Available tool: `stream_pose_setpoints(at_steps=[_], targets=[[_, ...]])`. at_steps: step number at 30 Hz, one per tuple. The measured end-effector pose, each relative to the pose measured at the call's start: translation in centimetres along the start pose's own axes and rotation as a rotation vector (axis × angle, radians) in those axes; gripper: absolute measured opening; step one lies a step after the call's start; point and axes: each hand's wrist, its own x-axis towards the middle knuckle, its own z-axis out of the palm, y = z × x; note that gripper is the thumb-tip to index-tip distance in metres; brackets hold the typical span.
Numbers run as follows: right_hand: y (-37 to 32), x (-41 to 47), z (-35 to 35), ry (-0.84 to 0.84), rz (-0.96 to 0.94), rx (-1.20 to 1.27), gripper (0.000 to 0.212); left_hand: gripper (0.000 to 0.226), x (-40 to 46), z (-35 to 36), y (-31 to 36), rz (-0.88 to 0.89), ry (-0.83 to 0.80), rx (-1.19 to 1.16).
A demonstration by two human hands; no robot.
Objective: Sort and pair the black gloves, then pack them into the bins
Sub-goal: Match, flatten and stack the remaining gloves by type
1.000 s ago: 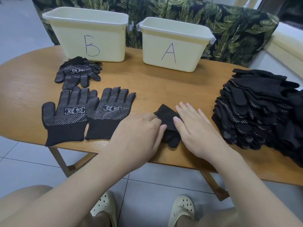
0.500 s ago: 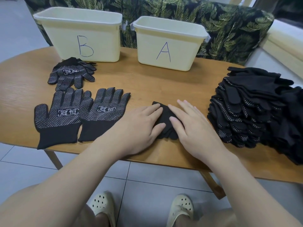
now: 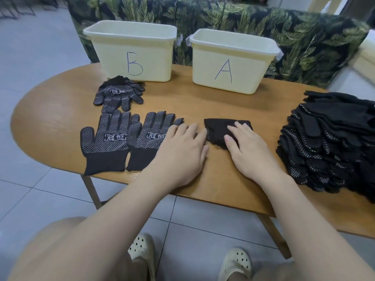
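A folded black glove bundle (image 3: 218, 129) lies on the wooden table (image 3: 182, 102) in front of bin A (image 3: 233, 63). My right hand (image 3: 246, 147) rests flat on its right part, fingers straight. My left hand (image 3: 182, 151) lies flat just left of the bundle, over the cuff and edge of the nearer of two dotted gloves (image 3: 129, 140) spread palm-up side by side. A smaller dotted glove pair (image 3: 118, 94) sits in front of bin B (image 3: 132, 51). A tall pile of black gloves (image 3: 328, 147) fills the table's right side.
Both cream bins stand at the table's far edge, against a leaf-patterned sofa (image 3: 284, 37). The table's near edge runs just under my wrists. My feet in pale clogs (image 3: 233, 264) show on the tiled floor below.
My left hand has slid left off the folded bundle onto the flat gloves. My right hand now presses the bundle alone. The view shifted, so everything sits further right in frame.
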Motion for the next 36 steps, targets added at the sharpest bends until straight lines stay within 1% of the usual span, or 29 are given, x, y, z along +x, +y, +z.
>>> stream_pose_setpoints(at_steps=[4, 6, 8, 10, 12, 15, 17, 20, 22, 24, 26, 30, 33, 36], targets=[[-0.3, 0.8, -0.3, -0.027, 0.063, -0.102, 0.052, 0.077, -2.9, -0.7, -2.8, -0.22, -0.07, 0.048], [-0.7, 1.2, -0.2, -0.024, 0.109, -0.134, 0.052, 0.068, -3.9, -0.9, -4.2, -0.275, -0.081, 0.051], [-1.5, 1.6, -0.1, 0.015, 0.121, -0.144, 0.052, 0.058, -4.4, -1.1, -5.9, -0.278, -0.073, 0.011], [-3.0, 1.6, 0.2, 0.086, 0.079, -0.127, 0.051, 0.054, -4.6, -1.5, -8.0, -0.28, -0.098, -0.078], [-5.3, 1.2, 0.6, 0.121, -0.004, -0.074, 0.051, 0.052, -4.9, -1.7, -10.2, -0.273, -0.136, -0.128], [-9.4, 0.5, 2.1, 0.032, -0.192, 0.001, 0.054, 0.054, -5.2, -1.5, -12.2, -0.268, -0.167, -0.155], [-11.8, 0.1, 3.8, -0.047, -0.294, 0.035, 0.055, 0.058, -5.4, -1.2, -12.2, -0.292, -0.184, -0.167], [-13.6, 0.4, 5.7, -0.113, -0.351, 0.067, 0.058, 0.065, -5.4, -0.9, -11.3, -0.309, -0.162, -0.174], [-13.8, 1.0, 6.1, -0.13, -0.345, 0.036, 0.058, 0.071, -5.5, -1.0, -10.9, -0.324, -0.155, -0.19], [-13.5, 1.6, 6.0, -0.145, -0.335, -0.02, 0.056, 0.075, -5.5, -1.3, -10.8, -0.335, -0.186, -0.225], [-13.0, 1.9, 5.6, -0.158, -0.333, -0.045, 0.053, 0.075, -5.4, -1.7, -10.8, -0.331, -0.219, -0.261], [-11.2, 2.2, 3.8, -0.186, -0.304, -0.021, 0.047, 0.074, -5.3, -2.9, -10.1, -0.302, -0.247, -0.37], [-10.1, 2.2, 2.0, -0.16, -0.264, -0.005, 0.037, 0.077, -5.0, -2.8, -9.1, -0.286, -0.279, -0.316], [-9.5, 2.1, 1.2, -0.133, -0.231, 0.004, 0.028, 0.071, -4.3, -2.4, -8.4, -0.295, -0.234, -0.251]])
